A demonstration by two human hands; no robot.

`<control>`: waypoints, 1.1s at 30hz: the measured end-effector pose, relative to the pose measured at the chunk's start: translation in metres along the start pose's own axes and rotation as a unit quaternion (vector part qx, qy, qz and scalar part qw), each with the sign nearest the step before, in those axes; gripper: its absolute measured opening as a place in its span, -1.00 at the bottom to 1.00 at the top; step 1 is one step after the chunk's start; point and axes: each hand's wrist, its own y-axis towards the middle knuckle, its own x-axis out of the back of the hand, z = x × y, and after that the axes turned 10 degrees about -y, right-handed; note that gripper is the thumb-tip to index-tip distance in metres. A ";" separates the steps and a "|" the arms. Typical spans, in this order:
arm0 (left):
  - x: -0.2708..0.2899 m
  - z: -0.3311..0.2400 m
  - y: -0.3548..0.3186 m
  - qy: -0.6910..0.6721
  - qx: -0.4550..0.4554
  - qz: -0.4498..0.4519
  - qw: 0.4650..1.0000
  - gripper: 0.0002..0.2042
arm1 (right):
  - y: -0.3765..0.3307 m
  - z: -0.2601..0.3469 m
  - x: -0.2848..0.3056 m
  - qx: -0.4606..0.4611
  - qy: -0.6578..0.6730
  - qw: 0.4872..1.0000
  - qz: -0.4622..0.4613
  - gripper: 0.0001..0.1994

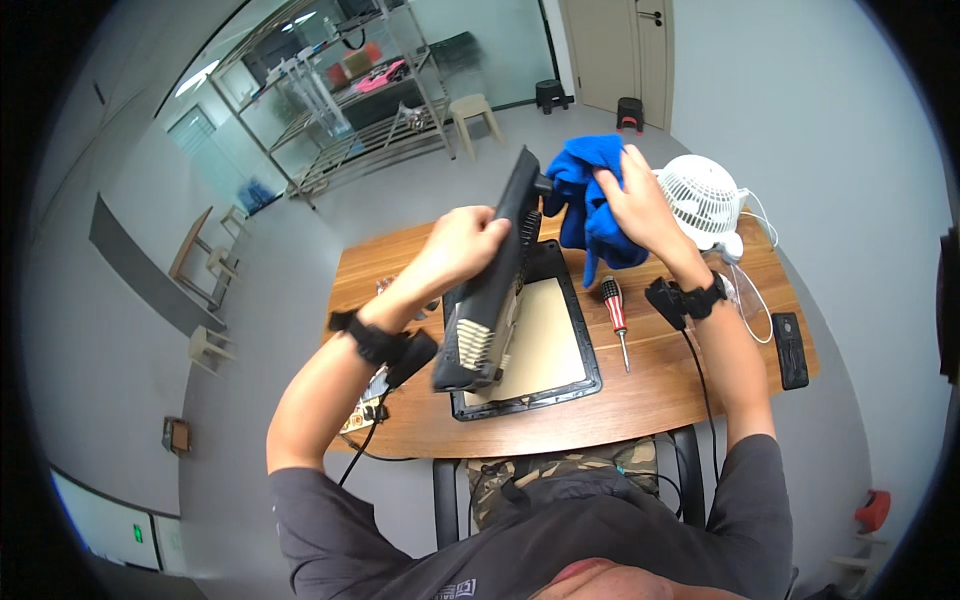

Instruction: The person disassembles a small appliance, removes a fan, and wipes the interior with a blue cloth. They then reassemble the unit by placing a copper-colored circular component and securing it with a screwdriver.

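My left hand (462, 245) is closed round the edge of a black plastic housing (492, 290), which it holds tilted up on its side. Pale slotted vents show near the housing's lower end, and a short black knob sticks out near its top. A bunched blue cloth (592, 205) is gripped in my right hand (640, 195), close to that knob; whether the two touch I cannot tell. Below the housing, a black rectangular frame (592, 370) with a beige panel inside lies on the table, partly hidden. A screwdriver (614, 305) with a red-and-white striped handle rests to its right.
A white fan (700, 195) with a cable stands at the wooden table's (665, 390) back right. Near the right edge lies a flat black device (789, 350). Small parts and a circuit board (362, 415) sit at the left, partly behind my forearm. A metal shelf (340, 110) stands beyond.
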 end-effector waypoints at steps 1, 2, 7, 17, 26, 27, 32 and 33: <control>0.010 0.000 -0.009 -0.025 -0.002 -0.009 1.000 -0.65 | 0.005 0.005 -0.004 0.020 0.011 1.000 -0.020 -0.70; 0.013 0.005 -0.012 -0.098 0.003 0.010 0.995 -0.67 | 0.009 0.008 -0.005 0.016 0.009 1.000 -0.012 -0.70; 0.011 0.008 -0.030 -0.285 0.001 0.040 0.958 -0.73 | 0.026 0.019 -0.026 0.038 0.062 0.995 -0.066 -0.70; 0.026 0.030 -0.026 -0.387 0.003 0.115 0.915 -0.74 | 0.036 0.031 -0.037 0.083 0.077 0.992 -0.059 -0.71; 0.024 0.091 -0.030 -0.555 0.032 0.101 0.825 -0.70 | 0.043 0.029 -0.026 0.104 0.033 0.993 -0.040 -0.71; 0.017 0.109 -0.031 -0.572 0.028 0.100 0.813 -0.68 | 0.043 0.030 -0.028 0.108 0.030 0.993 -0.034 -0.71; -0.010 0.140 -0.035 -0.645 0.064 0.092 0.756 -0.68 | 0.036 0.031 -0.023 0.102 0.008 0.995 -0.011 -0.74; -0.013 0.154 -0.035 -0.657 0.075 0.091 0.744 -0.68 | 0.036 0.033 -0.022 0.104 0.005 0.995 -0.009 -0.74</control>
